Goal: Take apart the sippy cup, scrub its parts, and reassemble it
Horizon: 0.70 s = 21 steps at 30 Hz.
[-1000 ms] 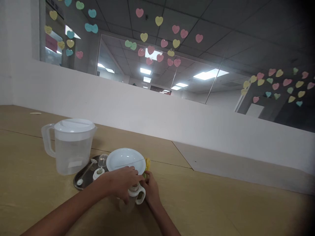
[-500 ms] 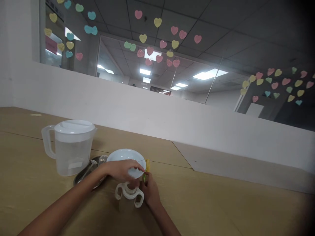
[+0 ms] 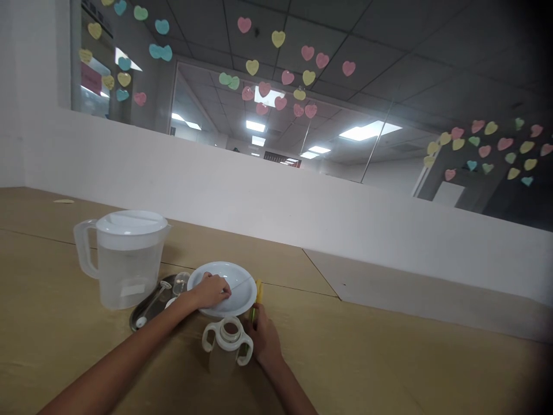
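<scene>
My left hand (image 3: pixel 211 290) reaches over a white bowl (image 3: pixel 244 302), fingers curled in a pinch. A thin pale stick (image 3: pixel 242 285) runs from its fingertips toward the bowl's right rim. In front of the bowl stands a clear, open-topped bottle (image 3: pixel 222 360) with a white collar and two curved handles. My right hand (image 3: pixel 265 339) is closed beside the bottle's right handle. Next to its fingers is a yellow-and-green item (image 3: pixel 258 290); whether they grip this or the bottle is partly hidden.
A lidded, translucent pitcher (image 3: pixel 129 271) stands at left. Beside it an oval metal tray (image 3: pixel 135 320) holds a white, long-stemmed utensil (image 3: pixel 155 300) and a small clear dome (image 3: pixel 181 282). A white wall (image 3: pixel 259 190) with windows above borders the wooden table (image 3: pixel 367 357).
My left hand has moved left and away from above the bottle mouth to inside the bowl, its fingers now curled. My right hand and the bottle have stayed in place.
</scene>
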Available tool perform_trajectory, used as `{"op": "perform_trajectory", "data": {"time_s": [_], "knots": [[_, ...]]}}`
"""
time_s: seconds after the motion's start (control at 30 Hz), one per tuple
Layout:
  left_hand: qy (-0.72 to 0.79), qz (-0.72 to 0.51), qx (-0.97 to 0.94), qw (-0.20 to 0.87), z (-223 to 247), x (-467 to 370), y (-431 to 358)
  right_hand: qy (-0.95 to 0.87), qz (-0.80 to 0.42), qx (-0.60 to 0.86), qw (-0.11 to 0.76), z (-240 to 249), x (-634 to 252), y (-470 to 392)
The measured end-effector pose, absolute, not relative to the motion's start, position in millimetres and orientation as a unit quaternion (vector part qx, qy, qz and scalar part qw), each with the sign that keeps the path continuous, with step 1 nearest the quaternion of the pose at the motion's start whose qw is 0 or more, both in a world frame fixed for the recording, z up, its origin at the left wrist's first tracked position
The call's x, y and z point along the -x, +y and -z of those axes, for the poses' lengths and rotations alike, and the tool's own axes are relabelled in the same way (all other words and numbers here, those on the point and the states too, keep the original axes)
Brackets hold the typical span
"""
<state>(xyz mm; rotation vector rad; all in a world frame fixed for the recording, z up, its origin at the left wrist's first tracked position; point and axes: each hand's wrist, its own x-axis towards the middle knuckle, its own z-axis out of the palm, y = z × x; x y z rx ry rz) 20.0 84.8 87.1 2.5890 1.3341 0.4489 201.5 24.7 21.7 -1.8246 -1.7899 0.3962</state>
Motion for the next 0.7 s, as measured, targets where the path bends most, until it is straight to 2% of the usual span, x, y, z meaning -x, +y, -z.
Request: {"op": "perform_trajectory", "data": {"time_s": [0.23, 0.4, 0.53, 0.7], "knots": [[0.425, -0.226, -0.87, 0.11, -106, -18, 88, -0.657, -0.148, 0.677, 0.296, -17, -203, 28], [0.403, -0.253, -0.871, 0.122, -118, -20, 76, -0.62, -0.143, 0.647, 0.42, -19, -209, 33], [0.397, -0.255, -0.874, 0.118, -126, -25, 63, -0.636, -0.165, 0.528, 0.538, -34, -204, 25], [0.406, -0.235, -0.881, 0.062, -136, -29, 50, -0.64, -0.191, 0.434, 0.604, -48, -194, 11]]}}
